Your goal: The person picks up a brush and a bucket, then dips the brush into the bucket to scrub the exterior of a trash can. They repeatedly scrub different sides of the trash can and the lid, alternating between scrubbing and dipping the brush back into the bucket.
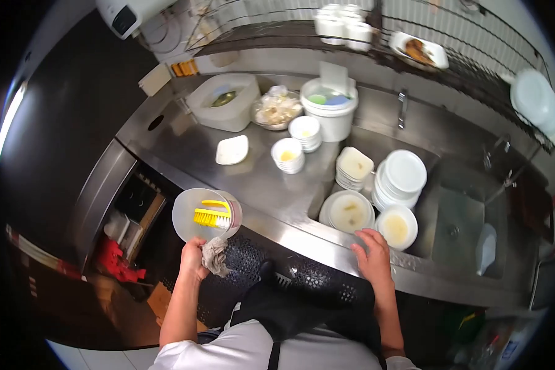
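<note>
My left hand (193, 260) is closed at the near side of a translucent plastic tub (182, 217), held in front of the counter edge. A grey rag (215, 256) hangs from the same hand. Inside the tub lies a yellow scrub brush (213, 217) with yellow and white bristles. My right hand (374, 256) is empty, fingers apart, over the sink's front edge. Closest to its fingertips are a stack of round plates (333, 213) with cloudy liquid and a white bowl (397, 227) with yellowish liquid. Behind these stand square dishes (354, 165) and stacked white plates (405, 172).
On the steel counter (197, 166) are a white dish (232, 150), stacked small bowls (288, 155), a rectangular tub (223, 102), a bowl of plastic-wrapped items (277, 110) and a white bucket (330, 111). Taps (402, 109) rise behind the sinks. A wire shelf (271, 34) overhangs the back.
</note>
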`<state>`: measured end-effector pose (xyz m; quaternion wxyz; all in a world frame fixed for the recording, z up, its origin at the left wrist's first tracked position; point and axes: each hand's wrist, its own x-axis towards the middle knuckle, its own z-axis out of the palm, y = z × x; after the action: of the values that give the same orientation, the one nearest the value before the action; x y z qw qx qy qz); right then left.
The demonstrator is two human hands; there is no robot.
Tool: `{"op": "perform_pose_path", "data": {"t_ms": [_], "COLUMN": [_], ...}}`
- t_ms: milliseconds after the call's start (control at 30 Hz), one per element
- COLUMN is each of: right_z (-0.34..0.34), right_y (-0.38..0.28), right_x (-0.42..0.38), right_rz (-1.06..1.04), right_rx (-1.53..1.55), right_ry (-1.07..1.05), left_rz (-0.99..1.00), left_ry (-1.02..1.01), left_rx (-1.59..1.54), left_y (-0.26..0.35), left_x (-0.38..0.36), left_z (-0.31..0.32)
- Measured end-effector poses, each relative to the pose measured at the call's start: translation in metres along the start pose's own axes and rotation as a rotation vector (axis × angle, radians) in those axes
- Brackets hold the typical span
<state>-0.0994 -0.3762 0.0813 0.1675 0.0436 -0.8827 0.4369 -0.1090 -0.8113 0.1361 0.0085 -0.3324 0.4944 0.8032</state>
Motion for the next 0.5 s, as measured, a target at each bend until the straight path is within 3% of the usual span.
{"op": "perform_pose_path", "data": {"t_ms": [133,167,200,333,500], "right_z": [0.087,0.11,0.133,0.237,0.27], "right_y": [-0.061,-0.07,-0.079,-0.092,-0.156], "right_x": [0.05,0.062,0.077,0.144,0.225], "right_rz": [-0.106,-0.122,-0.122,-0.037,-0.049], "right_rx": [-0.023,-0.029,-0.066,-0.156,-0.3], "right_ry": [-0.075,-0.078,-0.082,0.064,0.143], "left_rz": [0.072,-0.008,0.034,0.063,0.037], "left_ry": [0.024,-0.104,-0.116,-0.216,-0.195], "left_rx": [-0.084,-0.105,-0.15,-0.081,-0.071], "left_y": [0.047,0.061,0.078,0.151,0.215], "left_x": [0.076,0.104,0.121,0.214,0.293], "left_z": [-0.067,-0.09,-0.094,-0.135,-0.142]}}
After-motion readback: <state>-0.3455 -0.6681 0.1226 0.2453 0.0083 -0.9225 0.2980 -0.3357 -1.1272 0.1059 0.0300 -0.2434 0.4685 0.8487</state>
